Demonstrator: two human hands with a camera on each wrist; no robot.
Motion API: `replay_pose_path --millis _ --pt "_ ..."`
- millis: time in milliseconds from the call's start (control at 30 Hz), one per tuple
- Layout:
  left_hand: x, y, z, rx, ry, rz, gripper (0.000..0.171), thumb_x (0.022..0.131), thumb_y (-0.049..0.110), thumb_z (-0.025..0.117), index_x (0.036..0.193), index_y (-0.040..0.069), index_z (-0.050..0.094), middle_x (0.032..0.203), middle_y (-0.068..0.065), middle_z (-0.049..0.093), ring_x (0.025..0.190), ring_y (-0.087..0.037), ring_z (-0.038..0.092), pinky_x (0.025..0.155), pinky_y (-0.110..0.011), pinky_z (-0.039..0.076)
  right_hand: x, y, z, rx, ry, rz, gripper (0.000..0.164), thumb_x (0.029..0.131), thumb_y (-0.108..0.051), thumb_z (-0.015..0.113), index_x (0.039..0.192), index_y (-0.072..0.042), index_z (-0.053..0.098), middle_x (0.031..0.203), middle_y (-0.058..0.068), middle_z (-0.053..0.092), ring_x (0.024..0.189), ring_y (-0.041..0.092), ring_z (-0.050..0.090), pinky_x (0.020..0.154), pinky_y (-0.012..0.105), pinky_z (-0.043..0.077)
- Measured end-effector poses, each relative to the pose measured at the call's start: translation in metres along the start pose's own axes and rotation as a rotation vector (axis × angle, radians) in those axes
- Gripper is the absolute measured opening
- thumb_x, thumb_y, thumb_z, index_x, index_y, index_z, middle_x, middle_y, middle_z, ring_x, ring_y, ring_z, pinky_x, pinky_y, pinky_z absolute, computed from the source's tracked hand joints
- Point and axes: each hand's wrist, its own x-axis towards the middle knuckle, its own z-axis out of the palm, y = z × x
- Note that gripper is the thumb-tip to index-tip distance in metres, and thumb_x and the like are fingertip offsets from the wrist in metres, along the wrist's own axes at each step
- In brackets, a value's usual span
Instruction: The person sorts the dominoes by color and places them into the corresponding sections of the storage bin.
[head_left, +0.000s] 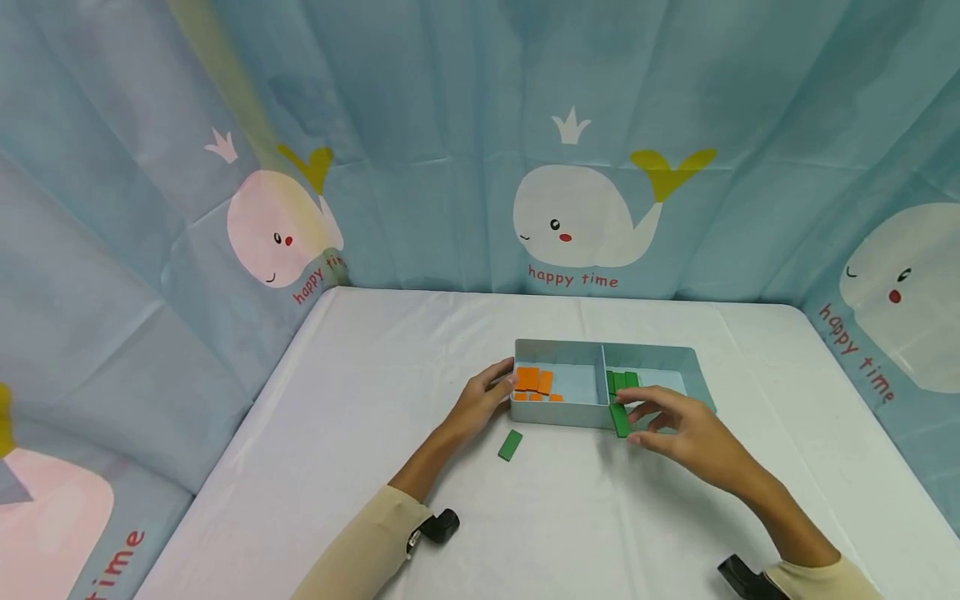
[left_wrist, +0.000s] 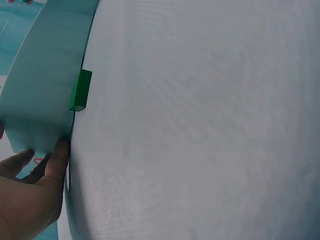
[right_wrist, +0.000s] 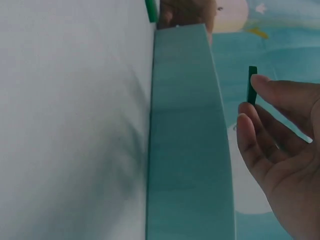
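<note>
A pale blue-grey box (head_left: 562, 412) with a divider stands on the table. My left hand (head_left: 476, 404) grips its left end, thumb by the near corner; some fingers are hidden behind the end wall. My right hand (head_left: 690, 429) pinches a green block (head_left: 620, 421) between thumb and fingertips, over the near wall beside the divider. In the right wrist view this block (right_wrist: 252, 85) stands above the box's rim. Several green blocks (head_left: 622, 381) lie in the right compartment, partly hidden by the hand. Several orange blocks (head_left: 528, 379) lie in the left compartment.
One loose green block (head_left: 510, 445) lies on the white tablecloth (head_left: 570, 508) in front of the box's left end, near the left wrist. A blue curtain (head_left: 450, 225) with printed whales hangs behind the table and along its sides.
</note>
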Motion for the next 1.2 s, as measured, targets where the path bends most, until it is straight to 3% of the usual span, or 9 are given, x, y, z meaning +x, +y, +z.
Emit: replay_pose_path --millis 233,433,867,967,1200 --pt "0.001 0.0 0.0 0.007 0.009 -0.006 0.06 0.114 0.028 0.051 0.166 0.006 0.032 0.172 -0.014 0.033 0.155 -0.033 0.039 0.122 -0.048 0.044 0.004 0.002 -0.016 -0.063 0.088 -0.018 0.051 0.093 -0.004 0.081 0.141 -0.011 0.066 0.132 0.006 0.072 0.106 0.012 0.07 0.084 0.017 0.059" --pt "0.001 -0.001 0.001 0.017 0.008 0.004 0.06 0.114 0.029 0.051 0.166 0.005 0.032 0.172 -0.015 0.033 0.156 -0.035 0.038 0.122 -0.049 0.043 0.007 0.004 -0.024 -0.123 0.129 0.003 0.05 0.093 -0.003 0.081 0.141 -0.008 0.066 0.133 0.009 0.07 0.104 0.002 0.067 0.084 0.014 0.056" --pt "-0.001 0.001 0.001 0.0 0.013 -0.009 0.06 0.114 0.029 0.051 0.166 0.005 0.033 0.171 -0.015 0.034 0.155 -0.035 0.039 0.122 -0.05 0.044 0.017 0.018 -0.032 -0.155 0.1 0.068 0.048 0.096 -0.011 0.08 0.141 -0.008 0.065 0.133 0.012 0.072 0.104 -0.004 0.066 0.081 0.021 0.062" --pt "0.0 0.001 0.001 0.013 0.016 -0.006 0.06 0.114 0.031 0.052 0.166 0.006 0.033 0.171 -0.013 0.034 0.155 -0.035 0.039 0.122 -0.049 0.044 0.018 0.019 -0.034 -0.142 0.084 0.098 0.048 0.097 -0.014 0.08 0.142 -0.01 0.065 0.134 0.011 0.071 0.105 0.0 0.067 0.081 0.022 0.062" --pt "0.0 0.001 0.001 0.022 0.028 -0.015 0.06 0.113 0.031 0.054 0.166 0.01 0.035 0.171 -0.009 0.036 0.155 -0.032 0.041 0.122 -0.048 0.044 0.024 0.023 -0.037 -0.11 0.043 0.18 0.049 0.098 -0.016 0.079 0.144 -0.009 0.063 0.137 0.013 0.069 0.11 0.032 0.073 0.083 0.023 0.063"
